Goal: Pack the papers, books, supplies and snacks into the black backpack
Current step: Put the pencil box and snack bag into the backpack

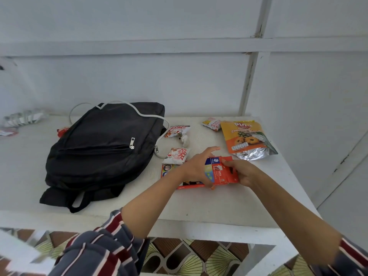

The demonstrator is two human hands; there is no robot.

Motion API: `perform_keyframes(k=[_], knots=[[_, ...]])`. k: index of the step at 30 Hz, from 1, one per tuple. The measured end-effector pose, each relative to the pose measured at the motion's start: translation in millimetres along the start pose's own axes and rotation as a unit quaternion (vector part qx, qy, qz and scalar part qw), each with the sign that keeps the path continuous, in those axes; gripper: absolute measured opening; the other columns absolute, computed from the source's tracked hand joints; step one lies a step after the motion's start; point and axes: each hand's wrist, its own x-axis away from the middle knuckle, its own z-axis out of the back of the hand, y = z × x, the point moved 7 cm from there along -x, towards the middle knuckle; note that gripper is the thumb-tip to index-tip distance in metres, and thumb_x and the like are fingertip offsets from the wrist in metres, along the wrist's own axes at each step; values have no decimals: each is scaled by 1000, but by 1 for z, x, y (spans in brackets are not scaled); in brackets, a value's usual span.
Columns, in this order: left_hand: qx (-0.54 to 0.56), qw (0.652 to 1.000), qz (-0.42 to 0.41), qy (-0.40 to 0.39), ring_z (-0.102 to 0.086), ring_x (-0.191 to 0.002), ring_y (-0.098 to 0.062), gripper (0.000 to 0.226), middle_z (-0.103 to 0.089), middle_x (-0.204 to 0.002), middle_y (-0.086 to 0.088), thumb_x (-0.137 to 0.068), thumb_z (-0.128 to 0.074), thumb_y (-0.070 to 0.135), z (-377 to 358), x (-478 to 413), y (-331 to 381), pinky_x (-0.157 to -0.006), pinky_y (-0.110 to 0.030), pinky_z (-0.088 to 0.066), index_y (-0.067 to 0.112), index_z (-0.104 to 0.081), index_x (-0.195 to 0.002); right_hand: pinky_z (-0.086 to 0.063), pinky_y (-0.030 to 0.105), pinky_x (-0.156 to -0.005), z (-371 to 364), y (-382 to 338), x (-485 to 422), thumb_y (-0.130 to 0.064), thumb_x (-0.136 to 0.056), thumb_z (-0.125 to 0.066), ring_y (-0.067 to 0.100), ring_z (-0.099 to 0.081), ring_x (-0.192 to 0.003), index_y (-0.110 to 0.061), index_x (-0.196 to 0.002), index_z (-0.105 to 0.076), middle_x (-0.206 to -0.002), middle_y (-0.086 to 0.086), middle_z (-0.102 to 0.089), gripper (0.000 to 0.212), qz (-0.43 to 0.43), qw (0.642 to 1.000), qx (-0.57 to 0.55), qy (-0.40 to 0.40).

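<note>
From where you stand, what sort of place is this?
Likely a room in a home, though I cannot be sure: a white-painted table against a white panelled wall, patterned floor tiles beneath, and a black backpack with a pineapple biscuit pouch laid out for packing.

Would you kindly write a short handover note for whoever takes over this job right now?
Hands: left hand and right hand both hold the red pencil box over a colourful book on the white table.
Bag: black backpack lies flat at left and appears zipped.
Done: nothing visibly packed.
Left: open the bag; pack the box, the book, the nearest snack packet, the other small packets and the biscuit pouch.
</note>
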Motion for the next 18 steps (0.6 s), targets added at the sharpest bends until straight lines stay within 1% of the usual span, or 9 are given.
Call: perform_keyframes(k=[2, 4, 6, 7, 9, 12, 14, 16, 18], knots=[[8, 1000, 11, -5, -52, -117, -19, 108, -39, -139, -5, -62, -86, 10, -3, 1, -1, -93, -35, -51, 33, -18, -142, -54, 36, -72, -4, -1, 1, -10, -84, -65, 26, -63, -89, -5, -119, -53, -105, 15, -64, 37, 11, 999, 29, -37], [-20, 1000, 17, -11, -47, -122, -19, 104, -37, -141, -4, -63, -86, 14, -4, 2, -1, -99, -37, -47, 28, -22, -144, -55, 37, -72, -6, 0, 2, -3, -78, -69, 29, -63, -95, -6, -124, -51, -114, 18, -62, 49, 11, 996, 59, -69], [-68, 998, 17, 1, -35, -132, -19, 94, -35, -145, -3, -66, -84, 22, -1, 5, -1, -109, -38, -35, 23, -30, -143, -55, 38, -70, -5, 2, -1, 3, -73, -71, 32, -61, -101, -11, -129, -45, -123, 19, -57, 64, 14, 995, 58, -76], [-85, 996, 15, 15, -30, -135, -17, 85, -34, -146, -3, -70, -82, 25, 4, 9, 1, -113, -35, -29, 21, -36, -141, -56, 37, -67, -4, 1, -1, 5, -74, -70, 31, -61, -99, -17, -131, -42, -125, 18, -55, 67, 18, 996, 53, -71], [-93, 994, 5, 50, -29, -133, -10, 65, -39, -144, -1, -77, -76, 29, 19, 20, 4, -109, -23, -22, 20, -47, -135, -57, 33, -59, -3, -1, 0, 5, -79, -66, 27, -62, -92, -29, -134, -37, -125, 15, -55, 70, 22, 996, 47, -72], [-96, 988, -10, 118, -38, -114, -2, 43, -50, -130, -1, -82, -71, 23, 49, 45, 0, -95, -10, -24, 15, -59, -122, -56, 30, -56, -5, -4, 4, 2, -81, -64, 24, -63, -89, -33, -135, -38, -114, 10, -59, 70, 32, 993, 57, -98], [-110, 980, -12, 165, -45, -112, -8, 35, -55, -122, -3, -82, -70, 17, 71, 65, -8, -94, -12, -29, 14, -63, -116, -57, 30, -56, -4, -5, 6, 3, -81, -63, 24, -63, -89, -32, -132, -42, -108, 8, -60, 65, 37, 993, 61, -96], [-132, 969, -20, 206, -49, -111, -13, 28, -59, -116, -3, -82, -69, 12, 93, 84, -18, -89, -8, -30, 14, -67, -110, -58, 31, -56, -4, -5, 9, 4, -77, -64, 25, -63, -89, -28, -132, -44, -107, 9, -61, 66, 41, 993, 54, -93], [-161, 958, -43, 235, -53, -107, -15, 24, -62, -110, -3, -81, -69, 10, 112, 103, -27, -89, -5, -31, 12, -69, -105, -58, 32, -55, -5, -5, 13, -3, -62, -76, 27, -62, -90, -28, -130, -47, -112, 11, -60, 77, 45, 994, 53, -89]])
